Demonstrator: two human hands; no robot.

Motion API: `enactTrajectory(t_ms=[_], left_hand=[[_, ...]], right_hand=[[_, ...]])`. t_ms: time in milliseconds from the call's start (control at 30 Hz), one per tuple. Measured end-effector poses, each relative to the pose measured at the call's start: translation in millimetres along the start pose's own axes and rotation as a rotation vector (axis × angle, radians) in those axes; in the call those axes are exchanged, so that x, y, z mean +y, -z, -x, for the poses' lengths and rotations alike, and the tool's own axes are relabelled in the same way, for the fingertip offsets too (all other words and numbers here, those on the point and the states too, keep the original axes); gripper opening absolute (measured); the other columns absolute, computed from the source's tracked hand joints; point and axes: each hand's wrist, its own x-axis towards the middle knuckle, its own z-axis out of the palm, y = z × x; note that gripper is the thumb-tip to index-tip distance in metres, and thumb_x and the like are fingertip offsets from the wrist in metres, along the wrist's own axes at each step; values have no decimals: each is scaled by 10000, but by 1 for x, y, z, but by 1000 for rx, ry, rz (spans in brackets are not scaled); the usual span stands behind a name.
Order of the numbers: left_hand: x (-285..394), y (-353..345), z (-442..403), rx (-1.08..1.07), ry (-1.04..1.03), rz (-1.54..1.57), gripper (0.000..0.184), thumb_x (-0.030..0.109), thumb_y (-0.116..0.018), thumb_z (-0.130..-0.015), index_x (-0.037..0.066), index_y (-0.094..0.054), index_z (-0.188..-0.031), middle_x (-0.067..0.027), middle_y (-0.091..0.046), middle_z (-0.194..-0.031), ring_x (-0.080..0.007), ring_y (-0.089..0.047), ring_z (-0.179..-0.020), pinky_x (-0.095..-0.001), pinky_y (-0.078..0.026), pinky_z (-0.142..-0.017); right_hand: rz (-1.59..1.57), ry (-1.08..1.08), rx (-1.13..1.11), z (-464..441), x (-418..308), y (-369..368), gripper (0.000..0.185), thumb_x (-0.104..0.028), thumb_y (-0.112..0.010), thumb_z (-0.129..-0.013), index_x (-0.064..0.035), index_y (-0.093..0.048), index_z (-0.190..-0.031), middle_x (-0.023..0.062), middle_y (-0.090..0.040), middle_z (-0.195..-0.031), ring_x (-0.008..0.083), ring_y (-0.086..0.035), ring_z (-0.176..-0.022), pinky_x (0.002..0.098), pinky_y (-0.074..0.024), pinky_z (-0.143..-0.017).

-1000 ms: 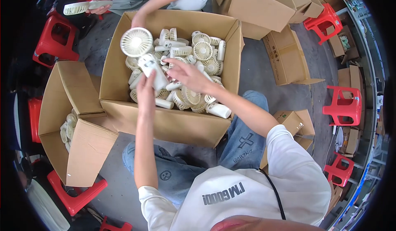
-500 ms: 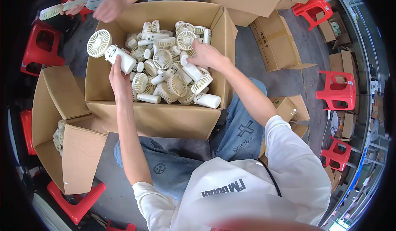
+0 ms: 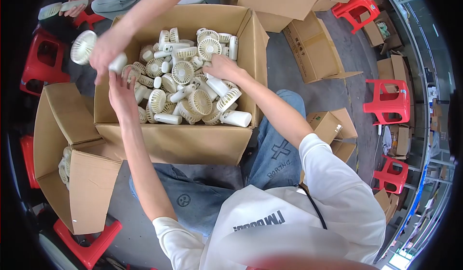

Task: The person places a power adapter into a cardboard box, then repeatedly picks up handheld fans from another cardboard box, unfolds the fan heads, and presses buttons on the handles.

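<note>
A large cardboard box (image 3: 173,142) in front of me holds a pile of white handheld fans (image 3: 183,72) with round grilles. My left hand (image 3: 123,96) is raised over the box's left side, fingers apart, its fingertips close below the handle of a white handheld fan (image 3: 83,47). A co-worker's hand (image 3: 107,48), blurred by motion, is on that fan; whether my fingertips still touch it I cannot tell. Down in the pile at the right, my right hand (image 3: 223,70) has its fingers curled at a handheld fan, partly hidden.
The co-worker's other hand (image 3: 74,8) holds another fan at the upper left. An open carton (image 3: 94,188) with several fans stands at the left. More cartons (image 3: 313,48) and red stools (image 3: 387,101) stand to the right.
The co-worker's hand has reached across to the fan my left hand held, and the fan has moved left. My left fingers have spread. My right hand has shifted slightly left in the pile.
</note>
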Motion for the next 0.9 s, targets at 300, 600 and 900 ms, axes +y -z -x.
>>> enactTrajectory(t_ms=[300,600,900], left_hand=[[-70,-37,65,-582,553,-490,555,449,-483,-934,-47,-520,-1181,-150,-623,-1056,-205,-606,-1024,-311,-480,-853],[-67,-85,74,-406,688,314,778,653,-363,-897,-29,-435,-1265,-183,-535,-1232,-254,-539,-1146,-404,-440,-969],[-63,-64,66,-227,504,283,594,479,-405,-954,-13,-429,-1286,-156,-538,-1252,-246,-514,-1181,-379,-381,-1035]], right_hand=[[-114,29,39,43,-4,64,394,-255,-526,-865,35,-607,-1119,191,-661,-953,261,-649,-861,358,-497,-766],[-776,351,9,82,-14,59,363,-158,-423,-965,-22,-512,-1290,52,-625,-953,118,-551,-789,290,-477,-735],[-435,582,-43,89,-37,26,446,-199,-406,-984,-50,-365,-1402,144,-608,-1035,193,-582,-858,320,-470,-799]])
